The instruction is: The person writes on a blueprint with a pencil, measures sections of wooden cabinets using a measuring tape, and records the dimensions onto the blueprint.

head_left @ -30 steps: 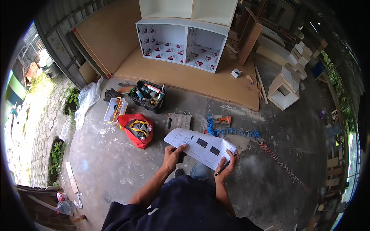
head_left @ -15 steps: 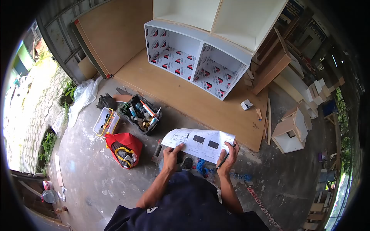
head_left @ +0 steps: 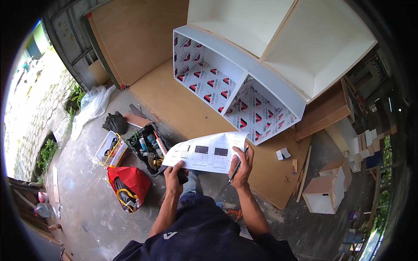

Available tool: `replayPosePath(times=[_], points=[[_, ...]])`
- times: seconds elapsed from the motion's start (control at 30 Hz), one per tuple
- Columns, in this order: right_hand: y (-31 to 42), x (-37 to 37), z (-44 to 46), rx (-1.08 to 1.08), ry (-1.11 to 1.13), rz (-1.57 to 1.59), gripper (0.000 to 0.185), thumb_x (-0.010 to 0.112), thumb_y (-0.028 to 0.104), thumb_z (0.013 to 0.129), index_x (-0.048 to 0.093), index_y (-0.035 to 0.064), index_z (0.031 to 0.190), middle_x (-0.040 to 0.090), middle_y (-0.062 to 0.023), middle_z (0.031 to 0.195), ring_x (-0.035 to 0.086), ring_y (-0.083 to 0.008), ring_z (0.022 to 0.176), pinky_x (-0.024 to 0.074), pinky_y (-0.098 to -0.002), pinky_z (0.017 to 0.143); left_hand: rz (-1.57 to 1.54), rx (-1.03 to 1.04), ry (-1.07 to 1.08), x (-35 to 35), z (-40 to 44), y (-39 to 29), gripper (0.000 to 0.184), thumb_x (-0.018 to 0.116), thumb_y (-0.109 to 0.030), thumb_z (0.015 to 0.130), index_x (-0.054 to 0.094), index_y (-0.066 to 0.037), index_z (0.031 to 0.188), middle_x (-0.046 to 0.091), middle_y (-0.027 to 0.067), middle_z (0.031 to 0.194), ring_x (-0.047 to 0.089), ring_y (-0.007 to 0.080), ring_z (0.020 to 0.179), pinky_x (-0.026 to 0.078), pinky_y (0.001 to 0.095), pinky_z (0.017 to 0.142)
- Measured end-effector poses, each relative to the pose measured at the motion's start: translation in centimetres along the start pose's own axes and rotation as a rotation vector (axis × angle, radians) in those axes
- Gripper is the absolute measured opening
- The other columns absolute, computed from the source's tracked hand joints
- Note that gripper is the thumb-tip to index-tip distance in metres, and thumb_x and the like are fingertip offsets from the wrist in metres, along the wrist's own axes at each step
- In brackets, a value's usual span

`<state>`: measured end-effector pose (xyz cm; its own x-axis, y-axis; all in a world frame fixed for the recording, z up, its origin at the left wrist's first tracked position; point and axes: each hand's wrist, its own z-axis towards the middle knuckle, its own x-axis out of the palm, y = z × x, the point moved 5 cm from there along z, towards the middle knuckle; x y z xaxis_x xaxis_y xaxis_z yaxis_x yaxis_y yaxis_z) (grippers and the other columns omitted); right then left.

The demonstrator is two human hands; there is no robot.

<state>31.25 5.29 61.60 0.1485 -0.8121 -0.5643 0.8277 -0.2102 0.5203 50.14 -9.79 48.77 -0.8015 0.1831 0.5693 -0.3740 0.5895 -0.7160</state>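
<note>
A printed sheet of drawings (head_left: pixel 207 152) with dark rectangles on it is held up between my two hands, bowed along its length. My left hand (head_left: pixel 175 178) pinches its lower left corner, thumb on top. Just beside those fingers is a dark shape I cannot make out. At the sheet's right edge, my right hand (head_left: pixel 242 167) grips the paper and also has a dark pen (head_left: pixel 234 172) between its fingers, slanting down to the left. Past the sheet lies a white cabinet (head_left: pixel 250 69) with two compartments lined with red-and-black printed film.
A second, pale open cabinet (head_left: pixel 300 48) adjoins the lined one. Both rest over a brown board (head_left: pixel 174 104). On the left floor are a black tool box (head_left: pixel 150 150), a white tray (head_left: pixel 104 148) and a red bag (head_left: pixel 135 180). Wooden box pieces (head_left: pixel 324 191) stand right.
My view has moved closer to the cabinets, which appear larger. Both hands and the sheet have shifted left in view; the grip on the paper and pen continues.
</note>
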Motion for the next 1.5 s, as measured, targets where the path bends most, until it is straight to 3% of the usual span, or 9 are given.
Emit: replayPosePath(times=[0.27,0.33,0.6,0.77,0.93,1.23,1.33,1.4,1.5], points=[[-10.6,11.7,18.2,-0.019,-0.063,0.025,0.025,0.055,0.009,0.095,0.062,-0.0018,0.117,0.049,-0.0282,0.134,0.050,-0.0431,0.124,0.0411,-0.0500,0.102,0.022,0.045,0.018,10.5,20.8,-5.1,0.023,0.074,-0.019,0.088,0.067,0.001,0.096,0.067,0.0078,0.076,0.063,0.0151,0.060,0.048,0.0276,0.056],[-12.2,13.4,22.1,0.034,-0.082,0.072,0.030,0.056,-0.002,0.088,0.061,-0.0007,0.118,0.047,-0.0291,0.136,0.049,-0.0444,0.125,0.0432,-0.0490,0.099,0.084,0.044,0.053,13.3,25.3,-7.3,0.028,0.077,-0.022,0.086,0.068,0.002,0.097,0.068,0.0074,0.076,0.064,0.0147,0.063,0.048,0.0276,0.058],[-21.7,21.5,36.4,0.013,-0.304,-0.051,0.029,0.061,0.004,0.092,0.059,-0.0023,0.121,0.048,-0.0297,0.134,0.044,-0.0434,0.129,0.0353,-0.0528,0.107,0.041,0.188,0.247,27.1,44.1,-13.0,0.022,0.077,-0.017,0.086,0.071,0.002,0.095,0.069,0.0075,0.077,0.063,0.0118,0.061,0.048,0.0253,0.055],[-31.2,29.5,40.4,0.112,-0.357,-0.025,0.029,0.062,0.009,0.093,0.059,-0.0019,0.119,0.051,-0.0280,0.126,0.045,-0.0444,0.125,0.0369,-0.0553,0.104,0.188,0.112,0.127,31.6,56.9,-11.3,0.020,0.075,-0.018,0.085,0.071,0.002,0.086,0.067,0.0084,0.070,0.060,0.0122,0.057,0.045,0.0255,0.052],[-40.2,35.0,38.9,0.353,-0.109,-0.170,0.035,0.064,0.008,0.088,0.057,0.0008,0.121,0.050,-0.0275,0.127,0.045,-0.0450,0.125,0.0381,-0.0531,0.104,0.335,-0.089,-0.009,32.0,67.1,-5.8,0.019,0.071,-0.015,0.086,0.074,0.001,0.096,0.068,0.0093,0.072,0.061,0.0129,0.058,0.045,0.0268,0.053],[-40.4,36.7,43.5,0.623,0.237,-0.491,0.041,0.067,0.010,0.086,0.054,0.0015,0.124,0.048,-0.0268,0.135,0.047,-0.0432,0.125,0.0417,-0.0501,0.103,0.531,-0.265,-0.080,30.6,74.4,-6.0,0.035,0.071,-0.020,0.085,0.066,0.001,0.112,0.067,0.0102,0.075,0.064,0.0157,0.061,0.048,0.0288,0.054],[-36.9,36.4,45.9,0.378,0.078,-0.474,0.032,0.060,0.010,0.093,0.055,-0.0010,0.123,0.051,-0.0279,0.127,0.051,-0.0443,0.117,0.0414,-0.0525,0.100,0.415,-0.297,-0.161,27.6,74.5,-6.2,0.028,0.070,-0.022,0.086,0.065,0.001,0.102,0.065,0.0121,0.074,0.062,0.0178,0.059,0.049,0.0325,0.052],[-33.4,37.6,48.6,0.272,0.105,-0.186,0.025,0.052,0.010,0.099,0.058,-0.0030,0.120,0.060,-0.0244,0.114,0.058,-0.0404,0.103,0.0458,-0.0492,0.093,0.252,-0.488,-0.148,26.6,73.1,-7.6,0.048,0.069,-0.025,0.084,0.059,0.004,0.120,0.067,0.0172,0.085,0.066,0.0242,0.065,0.055,0.0358,0.063],[-29.7,42.9,50.2,0.438,0.301,0.211,0.025,0.047,0.011,0.102,0.060,-0.0040,0.118,0.066,-0.0193,0.100,0.062,-0.0362,0.089,0.0488,-0.0450,0.085,-0.056,-0.660,-0.032,25.4,71.0,-8.4,0.037,0.063,-0.030,0.091,0.060,0.001,0.110,0.064,0.0151,0.085,0.065,0.0250,0.070,0.056,0.0389,0.066]])
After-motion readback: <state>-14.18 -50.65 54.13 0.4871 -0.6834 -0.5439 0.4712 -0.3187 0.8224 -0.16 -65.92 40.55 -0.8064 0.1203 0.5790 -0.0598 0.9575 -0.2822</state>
